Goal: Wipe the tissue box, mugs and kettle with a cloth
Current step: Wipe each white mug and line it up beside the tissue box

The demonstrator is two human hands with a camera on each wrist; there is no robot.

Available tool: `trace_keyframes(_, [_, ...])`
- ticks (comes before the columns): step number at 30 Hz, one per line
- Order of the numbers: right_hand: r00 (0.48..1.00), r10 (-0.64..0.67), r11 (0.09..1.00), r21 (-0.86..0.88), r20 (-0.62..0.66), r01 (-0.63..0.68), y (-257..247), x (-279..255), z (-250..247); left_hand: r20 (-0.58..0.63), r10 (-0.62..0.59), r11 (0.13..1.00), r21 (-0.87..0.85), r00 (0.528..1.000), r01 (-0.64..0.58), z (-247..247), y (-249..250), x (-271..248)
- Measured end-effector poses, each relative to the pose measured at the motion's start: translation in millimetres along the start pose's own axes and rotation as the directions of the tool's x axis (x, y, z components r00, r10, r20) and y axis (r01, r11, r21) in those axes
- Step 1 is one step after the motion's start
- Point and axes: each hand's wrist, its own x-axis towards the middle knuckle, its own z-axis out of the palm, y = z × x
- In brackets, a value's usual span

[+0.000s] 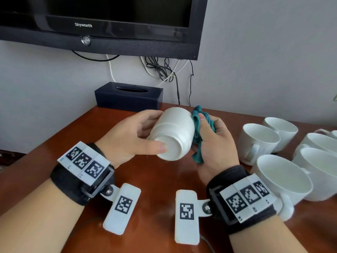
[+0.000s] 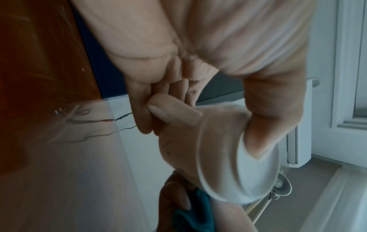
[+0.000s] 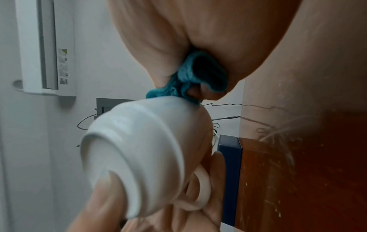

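My left hand point(image 1: 138, 136) grips a white mug point(image 1: 173, 132) above the table, tipped on its side with its base toward me and my thumb across the base. In the right wrist view the mug point(image 3: 143, 147) shows its handle among the left fingers. My right hand point(image 1: 213, 143) holds a bunched teal cloth point(image 1: 198, 128) pressed against the mug's right side; the cloth point(image 3: 198, 78) touches the mug wall. In the left wrist view the mug point(image 2: 228, 164) sits under my thumb, the cloth point(image 2: 194, 215) below it. A dark blue tissue box point(image 1: 128, 96) stands at the back by the wall. No kettle is in view.
Several white mugs point(image 1: 259, 141) stand upright on the right of the brown wooden table point(image 1: 158, 183), close to my right wrist. A black television point(image 1: 102, 24) hangs on the wall above, with cables point(image 1: 164, 70) dangling behind the tissue box.
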Motion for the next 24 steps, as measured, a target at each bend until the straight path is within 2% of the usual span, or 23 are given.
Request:
trace_keyframes(5, [1.000,0.000,1.000,0.028,0.011,0.000,0,-2,5,-0.054,0.013,0.999,-0.033,0.998,-0.015,1,-2,1])
trace_keyframes(10, [0.991,0.024,0.999,0.025,0.134,-0.028,-4,-8,7,-0.185,-0.002,1.000,0.002,0.983,0.002,4,-5,4])
trace_keyframes(15, [0.982,0.008,1.000,0.023,0.186,-0.013,-3,-9,7,-0.262,-0.032,0.996,0.077,0.965,0.054,3,-7,6])
trace_keyframes(18, [0.982,0.006,1.000,0.016,0.188,-0.009,-3,-10,6,-0.252,-0.052,0.993,0.088,0.966,0.076,3,-8,6])
trace_keyframes(20, [0.987,0.006,1.000,0.001,0.159,-0.007,-2,-9,6,-0.205,-0.064,0.994,0.070,0.977,0.080,2,-7,6])
trace_keyframes(24, [1.000,-0.003,1.000,-0.016,0.019,0.004,5,-2,5,-0.062,-0.054,0.998,0.022,0.997,0.056,6,-2,1])
